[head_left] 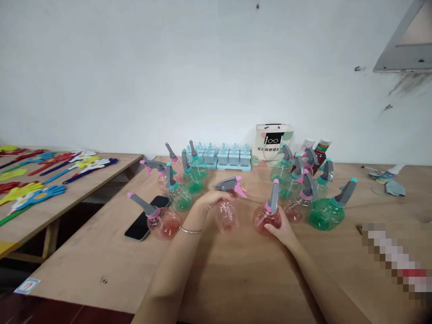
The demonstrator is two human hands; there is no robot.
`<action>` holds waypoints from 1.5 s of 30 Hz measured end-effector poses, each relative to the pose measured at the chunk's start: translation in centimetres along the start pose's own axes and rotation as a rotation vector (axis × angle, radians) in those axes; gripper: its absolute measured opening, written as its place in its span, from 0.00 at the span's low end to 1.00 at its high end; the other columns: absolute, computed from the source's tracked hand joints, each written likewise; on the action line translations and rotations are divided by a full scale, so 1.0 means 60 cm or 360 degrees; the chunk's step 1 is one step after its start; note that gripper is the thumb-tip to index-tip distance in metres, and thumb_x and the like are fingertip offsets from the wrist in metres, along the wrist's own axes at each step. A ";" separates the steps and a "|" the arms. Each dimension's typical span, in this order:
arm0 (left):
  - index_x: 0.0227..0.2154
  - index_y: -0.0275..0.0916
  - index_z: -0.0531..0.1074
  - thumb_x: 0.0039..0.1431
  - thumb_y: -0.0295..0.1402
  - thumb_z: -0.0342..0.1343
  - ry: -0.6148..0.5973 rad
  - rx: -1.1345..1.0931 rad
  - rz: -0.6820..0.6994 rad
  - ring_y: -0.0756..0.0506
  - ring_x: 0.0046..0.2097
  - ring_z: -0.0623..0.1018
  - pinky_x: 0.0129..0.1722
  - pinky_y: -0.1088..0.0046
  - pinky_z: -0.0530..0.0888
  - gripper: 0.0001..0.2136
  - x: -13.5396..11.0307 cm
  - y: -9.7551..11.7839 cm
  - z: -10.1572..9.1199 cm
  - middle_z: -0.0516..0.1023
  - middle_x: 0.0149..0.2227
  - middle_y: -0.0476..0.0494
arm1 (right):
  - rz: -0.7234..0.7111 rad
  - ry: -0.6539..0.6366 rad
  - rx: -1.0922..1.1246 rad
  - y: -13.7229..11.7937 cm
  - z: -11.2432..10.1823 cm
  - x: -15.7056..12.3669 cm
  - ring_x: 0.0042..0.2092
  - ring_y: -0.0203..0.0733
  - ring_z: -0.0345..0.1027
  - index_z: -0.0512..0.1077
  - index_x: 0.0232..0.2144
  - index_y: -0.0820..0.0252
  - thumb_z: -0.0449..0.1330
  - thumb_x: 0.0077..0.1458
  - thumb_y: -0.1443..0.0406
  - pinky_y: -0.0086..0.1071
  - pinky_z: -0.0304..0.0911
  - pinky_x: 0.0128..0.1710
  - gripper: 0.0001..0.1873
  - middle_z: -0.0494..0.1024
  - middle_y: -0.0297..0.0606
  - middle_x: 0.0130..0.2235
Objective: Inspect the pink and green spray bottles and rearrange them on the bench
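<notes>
Pink centre bottle (227, 218) clasped in your left hand (211, 199); right hand (282, 229) cups its neighbour (267, 219); nudges could topple crowded green bottles (324, 214).

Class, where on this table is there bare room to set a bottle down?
Bare wood: table's near corner before the phone; between the forearms; right of the green bottle. Crowded: bottle clusters behind the pink bottles in the left hand and right hand, back to the moulds.
</notes>
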State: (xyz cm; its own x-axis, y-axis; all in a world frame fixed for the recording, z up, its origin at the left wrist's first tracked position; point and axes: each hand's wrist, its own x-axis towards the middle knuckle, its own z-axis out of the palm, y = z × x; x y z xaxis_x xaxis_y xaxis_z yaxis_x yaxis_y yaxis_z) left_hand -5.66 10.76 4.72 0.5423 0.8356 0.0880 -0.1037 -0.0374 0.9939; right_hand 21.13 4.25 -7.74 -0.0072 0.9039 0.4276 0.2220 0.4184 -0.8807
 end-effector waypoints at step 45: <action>0.35 0.37 0.74 0.41 0.41 0.65 -0.0143 -0.0515 0.0102 0.45 0.34 0.78 0.35 0.70 0.72 0.18 -0.022 0.055 0.080 0.78 0.29 0.44 | 0.0070 -0.0086 -0.0007 0.000 -0.007 -0.002 0.55 0.54 0.69 0.61 0.53 0.54 0.68 0.45 0.52 0.52 0.61 0.58 0.35 0.73 0.46 0.53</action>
State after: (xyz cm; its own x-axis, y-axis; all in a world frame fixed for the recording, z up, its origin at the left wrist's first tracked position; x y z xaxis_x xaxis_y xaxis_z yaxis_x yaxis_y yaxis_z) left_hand -2.76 6.90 8.20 0.5960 0.7849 0.1694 -0.3912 0.0996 0.9149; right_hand 21.51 4.11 -7.71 -0.0498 0.9250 0.3766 0.2278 0.3777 -0.8975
